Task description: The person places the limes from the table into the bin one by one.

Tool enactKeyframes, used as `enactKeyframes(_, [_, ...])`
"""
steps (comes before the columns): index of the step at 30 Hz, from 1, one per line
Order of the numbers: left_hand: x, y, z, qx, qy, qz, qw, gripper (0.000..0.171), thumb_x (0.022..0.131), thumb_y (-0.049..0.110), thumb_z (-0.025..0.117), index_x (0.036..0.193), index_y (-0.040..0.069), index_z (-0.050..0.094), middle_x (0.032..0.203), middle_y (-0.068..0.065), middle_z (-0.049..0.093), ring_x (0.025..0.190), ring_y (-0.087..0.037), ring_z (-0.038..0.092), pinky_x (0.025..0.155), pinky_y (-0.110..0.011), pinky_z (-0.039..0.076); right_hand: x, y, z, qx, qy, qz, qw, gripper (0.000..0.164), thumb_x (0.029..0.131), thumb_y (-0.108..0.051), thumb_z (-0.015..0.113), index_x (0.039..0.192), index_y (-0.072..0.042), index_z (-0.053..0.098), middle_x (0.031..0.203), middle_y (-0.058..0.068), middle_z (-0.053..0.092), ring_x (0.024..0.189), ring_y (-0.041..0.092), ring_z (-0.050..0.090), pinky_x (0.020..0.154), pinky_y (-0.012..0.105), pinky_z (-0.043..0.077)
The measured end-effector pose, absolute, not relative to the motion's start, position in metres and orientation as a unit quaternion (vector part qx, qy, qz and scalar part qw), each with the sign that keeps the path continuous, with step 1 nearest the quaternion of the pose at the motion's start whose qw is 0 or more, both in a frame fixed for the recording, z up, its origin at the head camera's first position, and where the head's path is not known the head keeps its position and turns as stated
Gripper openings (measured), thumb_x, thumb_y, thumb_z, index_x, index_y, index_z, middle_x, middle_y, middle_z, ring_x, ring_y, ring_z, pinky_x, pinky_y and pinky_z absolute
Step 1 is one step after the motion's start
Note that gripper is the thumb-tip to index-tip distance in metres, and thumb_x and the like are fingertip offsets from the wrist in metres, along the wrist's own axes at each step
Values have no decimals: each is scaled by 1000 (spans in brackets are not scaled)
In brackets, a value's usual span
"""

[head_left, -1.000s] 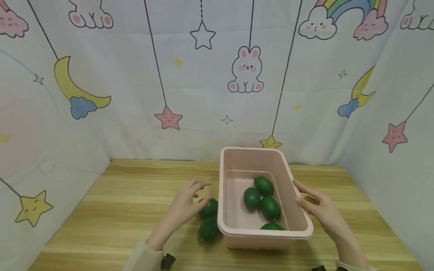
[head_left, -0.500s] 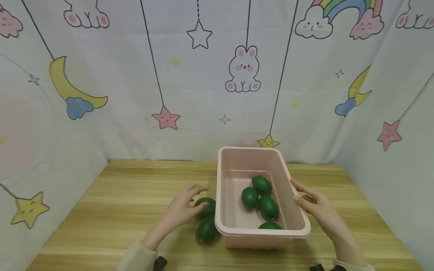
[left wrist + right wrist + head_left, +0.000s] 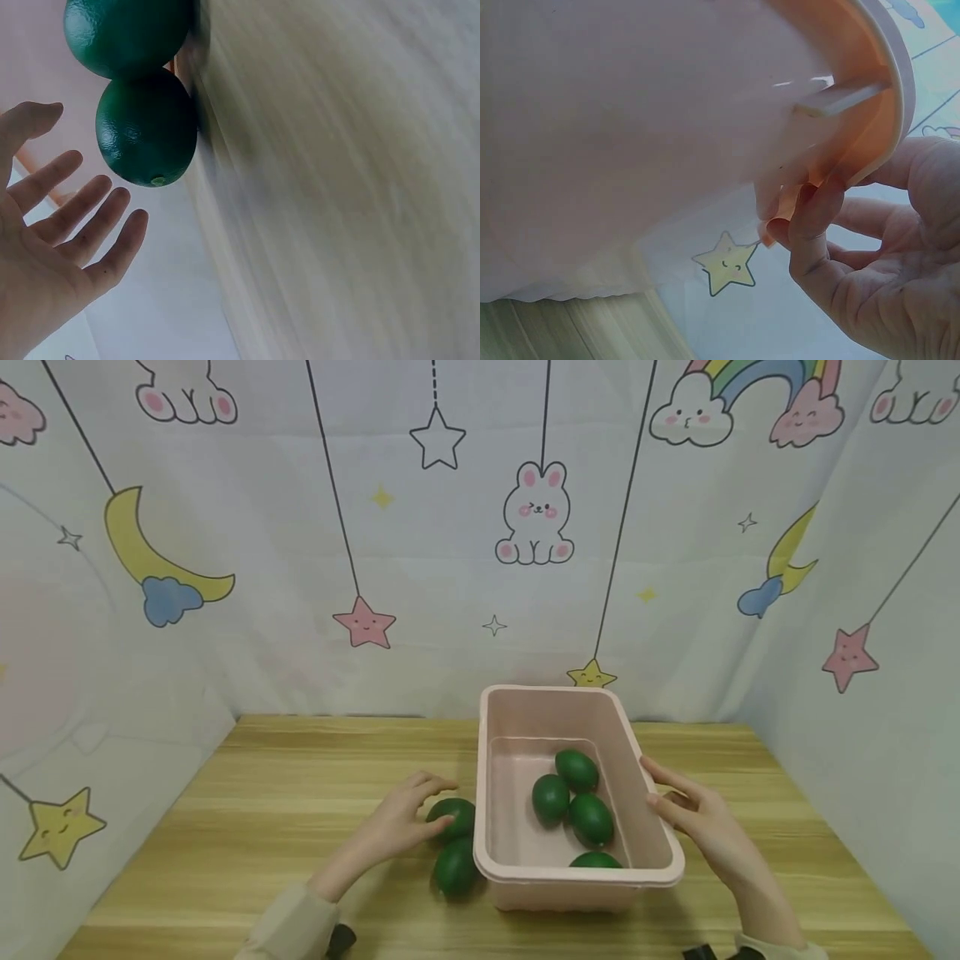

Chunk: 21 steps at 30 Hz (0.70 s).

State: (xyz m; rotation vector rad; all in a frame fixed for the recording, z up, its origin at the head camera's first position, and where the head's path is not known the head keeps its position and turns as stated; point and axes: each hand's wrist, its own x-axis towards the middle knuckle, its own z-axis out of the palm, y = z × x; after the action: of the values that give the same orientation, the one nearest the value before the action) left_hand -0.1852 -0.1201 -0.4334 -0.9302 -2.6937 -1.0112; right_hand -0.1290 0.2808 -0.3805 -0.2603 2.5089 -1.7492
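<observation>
My left hand (image 3: 401, 817) hovers with spread fingers beside two dark green avocados on the table. In the head view its thumb overlaps the farther avocado (image 3: 459, 818); the nearer avocado (image 3: 455, 870) lies against the bin's left side. The left wrist view shows a gap between my left fingertips (image 3: 135, 221) and the lower avocado (image 3: 146, 131), which has a small pale stem end. My right hand (image 3: 708, 827) pinches the right rim of a pink plastic bin (image 3: 562, 896), thumb and fingers at its lip. Several avocados lie inside, one being this avocado (image 3: 551, 800).
The bin stands on a wood-grain table (image 3: 300, 777). A white cloth backdrop (image 3: 300, 677) printed with rabbits, stars and moons hangs behind and at both sides. Black wrist straps (image 3: 341, 941) show at the sleeves.
My left hand has sunk slightly and drifted a little left beside the farther avocado. My right hand keeps its hold on the bin's rim. The whole head view has shifted slightly.
</observation>
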Motion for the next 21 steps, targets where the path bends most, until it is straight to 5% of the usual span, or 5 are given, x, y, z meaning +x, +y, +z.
enactKeyframes(13, [-198, -121, -447, -314, -884, -346, -1, 46, 88, 26, 69, 129, 8, 58, 123, -11, 59, 110, -29, 57, 87, -48, 54, -128, 282, -381, -85, 814, -573, 40, 57, 98, -24, 54, 149, -10, 34, 148, 27, 37, 103, 0, 63, 81, 26, 55])
enactKeyframes(21, [-201, -120, -448, -326, -888, -325, -6, 48, 87, 28, 70, 131, 10, 57, 121, -9, 60, 102, -20, 56, 79, -30, 52, -127, 283, -380, -85, 816, -571, 38, 57, 98, -24, 55, 149, -10, 34, 148, 25, 37, 103, -1, 62, 82, 26, 54])
